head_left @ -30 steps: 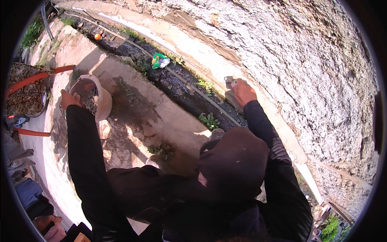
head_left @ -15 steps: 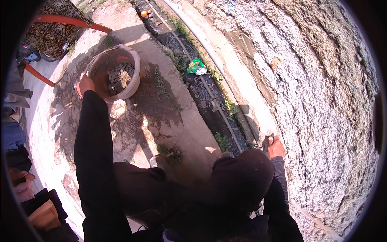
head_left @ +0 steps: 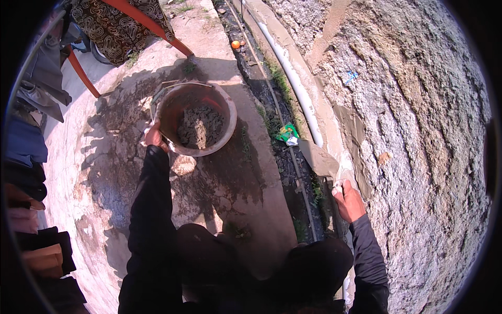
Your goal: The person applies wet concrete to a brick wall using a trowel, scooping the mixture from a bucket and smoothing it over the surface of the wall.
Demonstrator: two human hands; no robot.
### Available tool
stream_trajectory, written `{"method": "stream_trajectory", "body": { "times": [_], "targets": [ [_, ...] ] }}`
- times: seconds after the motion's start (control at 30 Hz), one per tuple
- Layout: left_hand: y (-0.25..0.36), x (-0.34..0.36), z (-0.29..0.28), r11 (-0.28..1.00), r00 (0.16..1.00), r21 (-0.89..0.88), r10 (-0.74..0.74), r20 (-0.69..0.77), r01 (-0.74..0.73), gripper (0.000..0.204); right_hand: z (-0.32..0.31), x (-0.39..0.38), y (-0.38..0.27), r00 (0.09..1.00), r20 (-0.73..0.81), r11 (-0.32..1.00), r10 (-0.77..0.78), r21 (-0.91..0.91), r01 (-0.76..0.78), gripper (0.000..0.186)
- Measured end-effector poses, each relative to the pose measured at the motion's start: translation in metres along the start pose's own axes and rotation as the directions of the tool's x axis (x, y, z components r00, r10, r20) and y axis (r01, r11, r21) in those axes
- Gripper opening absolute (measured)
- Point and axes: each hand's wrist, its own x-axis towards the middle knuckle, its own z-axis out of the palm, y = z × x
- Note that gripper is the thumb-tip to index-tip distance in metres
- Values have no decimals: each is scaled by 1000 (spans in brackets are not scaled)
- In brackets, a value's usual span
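My left hand [head_left: 155, 137] is closed on the near left rim of a round bucket [head_left: 228, 128], which looks slightly tilted. Grey wet mortar [head_left: 201, 125] lies in a lump at its bottom. In my right hand [head_left: 349, 201] is the handle of a trowel [head_left: 319, 159], its flat grey blade pointing up and left over the drain channel. Just beyond the blade, a white pipe [head_left: 295, 78] runs along the foot of the rough wall [head_left: 418, 172]. A smooth grey mortar patch [head_left: 351, 128] is on the lower wall beside the trowel.
A narrow drain channel [head_left: 299, 183] with a thin pipe, weeds and a green wrapper [head_left: 287, 134] separates the concrete slab [head_left: 251, 209] from the wall. An orange round object [head_left: 235, 44] lies farther up it. Clothes [head_left: 31, 136] hang at left, near orange legs [head_left: 83, 73] and a patterned cloth [head_left: 123, 29].
My right hand has come up from low beside the wall, and the trowel blade now shows fully. The view has shifted, so the bucket appears farther right. My left hand stays on its rim.
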Motion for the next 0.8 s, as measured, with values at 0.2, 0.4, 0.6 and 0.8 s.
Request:
{"method": "stream_trajectory", "body": {
  "times": [0.2,0.4,0.6,0.8],
  "targets": [
    [-13,-48,104,936,978,284,192,78,-207,19,-30,95,-131,965,135,868,-224,-422,261,21],
    [-35,-79,159,683,961,681,246,127,-265,30,-19,164,-210,957,173,745,-234,-600,291,22],
    [-41,-103,186,656,978,726,121,169,-206,33,20,229,-208,946,151,651,-288,-693,309,22],
    [-42,-131,183,429,822,701,279,497,-570,36,96,255,-174,847,525,718,-83,-558,416,27]
  ]
}}
